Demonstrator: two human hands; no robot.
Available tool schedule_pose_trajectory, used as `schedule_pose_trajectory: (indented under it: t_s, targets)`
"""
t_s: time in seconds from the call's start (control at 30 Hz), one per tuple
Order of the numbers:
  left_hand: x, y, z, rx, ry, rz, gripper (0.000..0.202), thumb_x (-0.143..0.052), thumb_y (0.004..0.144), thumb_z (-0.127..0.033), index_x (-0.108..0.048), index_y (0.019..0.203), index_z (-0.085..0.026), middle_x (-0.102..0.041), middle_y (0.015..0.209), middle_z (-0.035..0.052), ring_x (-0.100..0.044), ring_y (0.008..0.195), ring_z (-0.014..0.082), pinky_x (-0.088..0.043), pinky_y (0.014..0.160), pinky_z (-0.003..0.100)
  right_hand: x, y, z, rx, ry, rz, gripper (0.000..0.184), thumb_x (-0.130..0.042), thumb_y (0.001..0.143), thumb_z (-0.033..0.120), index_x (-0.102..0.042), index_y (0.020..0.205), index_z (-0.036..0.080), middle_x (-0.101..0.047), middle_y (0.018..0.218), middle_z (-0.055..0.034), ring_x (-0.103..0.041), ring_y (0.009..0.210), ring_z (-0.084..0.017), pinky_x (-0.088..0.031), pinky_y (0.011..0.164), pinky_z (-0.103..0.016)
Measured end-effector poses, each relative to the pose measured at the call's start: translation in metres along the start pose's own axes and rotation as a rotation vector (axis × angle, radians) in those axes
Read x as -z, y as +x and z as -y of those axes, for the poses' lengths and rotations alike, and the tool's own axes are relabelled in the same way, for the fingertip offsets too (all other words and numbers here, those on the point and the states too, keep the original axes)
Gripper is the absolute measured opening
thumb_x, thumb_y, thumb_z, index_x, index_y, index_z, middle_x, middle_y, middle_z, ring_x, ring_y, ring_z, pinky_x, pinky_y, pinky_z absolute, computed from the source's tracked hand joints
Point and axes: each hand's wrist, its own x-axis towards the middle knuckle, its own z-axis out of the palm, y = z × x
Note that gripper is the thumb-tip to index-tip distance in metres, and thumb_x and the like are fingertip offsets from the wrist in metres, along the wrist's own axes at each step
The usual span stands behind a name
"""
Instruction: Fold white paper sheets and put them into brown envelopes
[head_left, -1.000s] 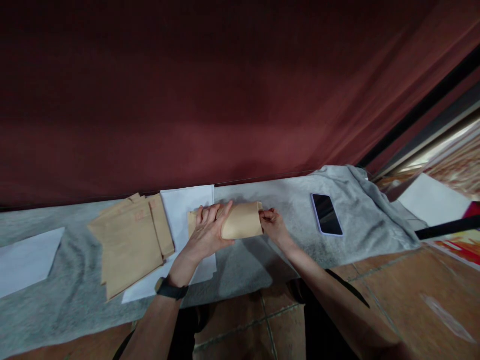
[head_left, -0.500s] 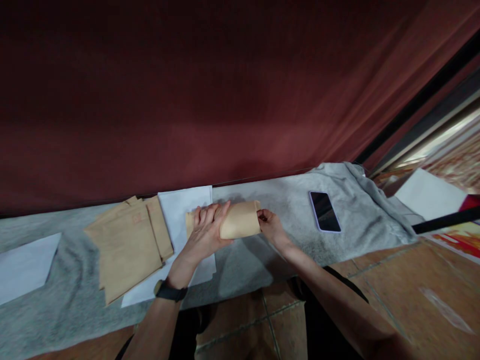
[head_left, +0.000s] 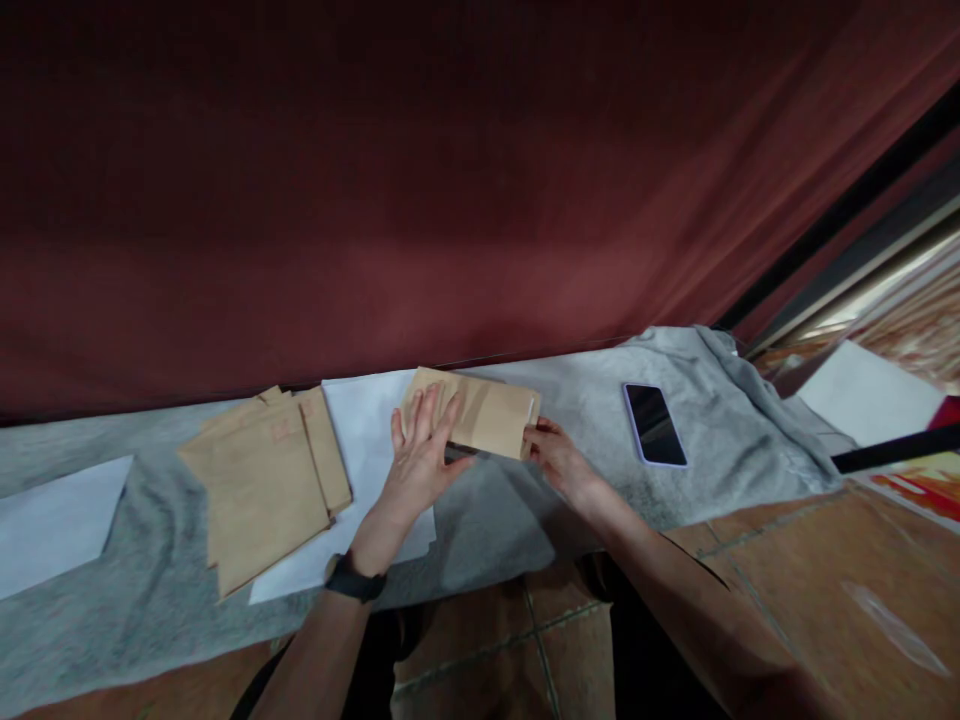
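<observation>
Head view, items as I find them. One brown envelope [head_left: 491, 412], lying across me on the grey cloth [head_left: 525, 510], slightly askew, its left end over the white sheet [head_left: 360, 430], its far edge near the foot of the red curtain [head_left: 450, 200]. My left hand [head_left: 420, 455], open, fingers spread flat on the envelope's left half, I judge to pin it down and keep it from sliding or springing up. My right hand [head_left: 559, 462], fingers curled, tips touching the envelope's right end where a pale strip shows; whether they nip the edge or only steady it I cannot tell. My hands are apart, one at each end, which holds the paper taut between them. One black watch [head_left: 356, 580] on my left wrist. One pile [head_left: 262, 480] of like brown envelopes, fanned loosely, just left of the sheet and partly over it, within reach of my left hand. One more white paper [head_left: 52, 520] at the far left, well apart. One phone [head_left: 655, 425], face up and dark, on the cloth to my right, clear of the work, near the bunched end of the cloth. One white sheet [head_left: 862, 395] beyond that, off the cloth. Tiled floor [head_left: 787, 580] under all, with my legs at the cloth's near edge
</observation>
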Motion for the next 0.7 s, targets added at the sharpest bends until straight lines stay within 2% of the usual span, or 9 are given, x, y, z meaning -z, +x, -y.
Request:
schedule_pose_trajectory:
  t_s: [0.1,0.2,0.27,0.37,0.43,0.5,0.6,0.7]
  targets:
    - [-0.014,-0.002,-0.014,0.152,-0.161,-0.112,0.078,-0.064,0.091,-0.040,-0.027,0.158,-0.024,-0.017,0.167,0.0175,-0.015,0.155,0.0358,-0.020,0.122,0.059,-0.003,-0.003,-0.002,0.003,0.031,0.036,0.030,-0.075,0.060,0.031,-0.066,0.087,0.023,-0.078,0.082,-0.0035,-0.074,0.082,-0.024,-0.056,0.067,-0.032]
    - [-0.031,-0.004,-0.027,0.346,-0.437,-0.184,0.075,-0.064,0.091,-0.042,-0.031,0.156,-0.023,-0.018,0.165,0.0159,-0.021,0.153,0.0323,-0.031,0.120,0.050,-0.007,-0.010,-0.007,0.011,0.036,0.070,0.029,-0.074,0.061,0.033,-0.064,0.087,0.024,-0.078,0.085,-0.0048,-0.074,0.087,-0.026,-0.057,0.068,-0.033]
    - [-0.039,-0.004,-0.033,0.509,-0.668,-0.188,0.081,-0.067,0.088,-0.039,-0.028,0.157,-0.026,-0.022,0.163,0.0147,-0.031,0.148,0.0312,-0.038,0.116,0.048,-0.009,-0.016,-0.009,0.012,0.025,0.079,0.028,-0.073,0.062,0.035,-0.064,0.087,0.024,-0.078,0.086,-0.0043,-0.074,0.088,-0.026,-0.057,0.071,-0.033]
    - [-0.042,-0.004,-0.038,0.678,-1.089,-0.129,0.094,-0.068,0.084,-0.029,-0.013,0.161,-0.029,-0.042,0.152,0.0122,-0.055,0.129,0.0260,-0.053,0.100,0.041,-0.010,-0.023,-0.013,0.006,0.017,0.093,0.027,-0.073,0.063,0.035,-0.065,0.087,0.024,-0.078,0.087,-0.0024,-0.073,0.085,-0.023,-0.058,0.075,-0.032]
    - [-0.041,-0.003,-0.040,0.727,-1.311,-0.088,0.098,-0.066,0.081,-0.022,-0.009,0.161,-0.032,-0.054,0.142,0.0088,-0.063,0.115,0.0212,-0.057,0.087,0.032,-0.009,-0.026,-0.013,-0.020,0.019,0.095,0.024,-0.074,0.063,0.033,-0.065,0.083,0.023,-0.077,0.085,-0.0020,-0.073,0.079,-0.021,-0.058,0.073,-0.031]
    - [-0.040,-0.003,-0.039,0.759,-1.410,-0.074,0.100,-0.065,0.077,-0.018,-0.013,0.161,-0.032,-0.059,0.137,0.0069,-0.065,0.104,0.0176,-0.056,0.077,0.025,-0.007,-0.028,-0.011,-0.043,0.013,0.071,0.023,-0.074,0.062,0.031,-0.066,0.081,0.022,-0.076,0.082,-0.0025,-0.072,0.073,-0.019,-0.058,0.068,-0.029]
    - [-0.041,-0.002,-0.034,0.773,-1.431,-0.040,0.104,-0.064,0.071,-0.014,-0.016,0.161,-0.031,-0.063,0.132,0.0072,-0.065,0.093,0.0151,-0.053,0.070,0.023,-0.003,-0.027,-0.006,-0.017,-0.013,0.034,0.026,-0.073,0.062,0.028,-0.067,0.086,0.022,-0.076,0.084,-0.0027,-0.071,0.072,-0.018,-0.058,0.064,-0.028]
    - [-0.043,0.001,-0.028,0.753,-1.404,-0.013,0.106,-0.063,0.068,-0.013,-0.016,0.161,-0.030,-0.064,0.130,0.0070,-0.066,0.092,0.0155,-0.052,0.069,0.023,0.001,-0.025,-0.002,-0.014,-0.056,0.021,0.023,-0.069,0.065,0.027,-0.067,0.087,0.022,-0.076,0.084,-0.0032,-0.071,0.071,-0.019,-0.059,0.063,-0.028]
